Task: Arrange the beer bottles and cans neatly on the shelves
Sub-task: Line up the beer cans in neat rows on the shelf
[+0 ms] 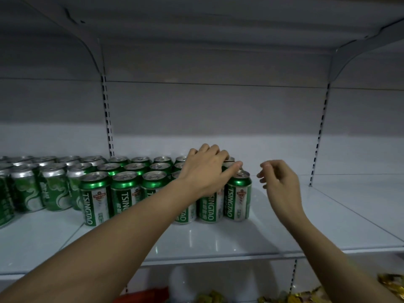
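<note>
Several green Tsingtao beer cans stand in rows on the white shelf, filling its left half. My left hand lies spread over the tops of the cans at the right end of the block, thumb touching the top of the front right can. It covers the cans behind, and the arm hides part of the front row. My right hand hovers just right of that can, fingers loosely curled, holding nothing and apart from the can.
The shelf's right half is bare. A white shelf overhead rests on brackets, with slotted uprights on the back wall. Below, a lower shelf holds gold-wrapped items and a red package.
</note>
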{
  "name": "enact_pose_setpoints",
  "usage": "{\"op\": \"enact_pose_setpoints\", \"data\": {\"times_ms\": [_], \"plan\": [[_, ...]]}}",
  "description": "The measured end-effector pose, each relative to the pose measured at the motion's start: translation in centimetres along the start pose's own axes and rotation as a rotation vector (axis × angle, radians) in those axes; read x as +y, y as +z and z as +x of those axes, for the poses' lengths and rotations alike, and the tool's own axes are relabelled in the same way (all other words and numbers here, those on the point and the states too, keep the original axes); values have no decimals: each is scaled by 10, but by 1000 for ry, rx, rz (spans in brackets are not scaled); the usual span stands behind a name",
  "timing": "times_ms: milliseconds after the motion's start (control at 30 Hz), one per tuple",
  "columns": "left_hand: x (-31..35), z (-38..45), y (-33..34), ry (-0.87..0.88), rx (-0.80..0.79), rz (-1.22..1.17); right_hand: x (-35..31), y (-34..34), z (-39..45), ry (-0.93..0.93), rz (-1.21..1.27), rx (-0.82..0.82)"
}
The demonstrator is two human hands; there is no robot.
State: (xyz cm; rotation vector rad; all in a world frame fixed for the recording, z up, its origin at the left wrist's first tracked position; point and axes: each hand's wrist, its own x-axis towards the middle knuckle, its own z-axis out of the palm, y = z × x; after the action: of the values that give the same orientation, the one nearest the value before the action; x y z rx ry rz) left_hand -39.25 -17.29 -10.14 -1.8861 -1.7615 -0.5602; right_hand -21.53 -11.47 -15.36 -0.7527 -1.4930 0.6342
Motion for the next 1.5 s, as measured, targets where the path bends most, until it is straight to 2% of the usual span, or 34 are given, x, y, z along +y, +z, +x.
{"op": "enact_pose_setpoints", "data": {"times_ms": [133,300,400,767,933,1100,1267,1400,1500], "plan": [[-23,-8,-22,-84,-15,45,-43,19,20,-68,-45,-84],[-63,-28,-47,-199,20,96,-93,66,22,-168,-230,-324],[-94,-47,-59,-258,77,120,-116,97,12,-210,-226,-445],[-219,-170,-83,-569,366,49,-157,246,-96,-310,43,-741],[-272,-230,-75,-770,588,-19,-152,320,-143,-304,61,-898],[-306,-258,-66,-992,777,-159,-144,385,-160,-285,28,-906],[-314,-267,-52,-968,819,-259,-134,434,-165,-185,55,-903],[-316,-271,-52,-955,811,-327,-121,448,-176,-82,114,-1034],[-315,-272,-54,-938,814,-366,-115,450,-177,-57,163,-1072]]}}
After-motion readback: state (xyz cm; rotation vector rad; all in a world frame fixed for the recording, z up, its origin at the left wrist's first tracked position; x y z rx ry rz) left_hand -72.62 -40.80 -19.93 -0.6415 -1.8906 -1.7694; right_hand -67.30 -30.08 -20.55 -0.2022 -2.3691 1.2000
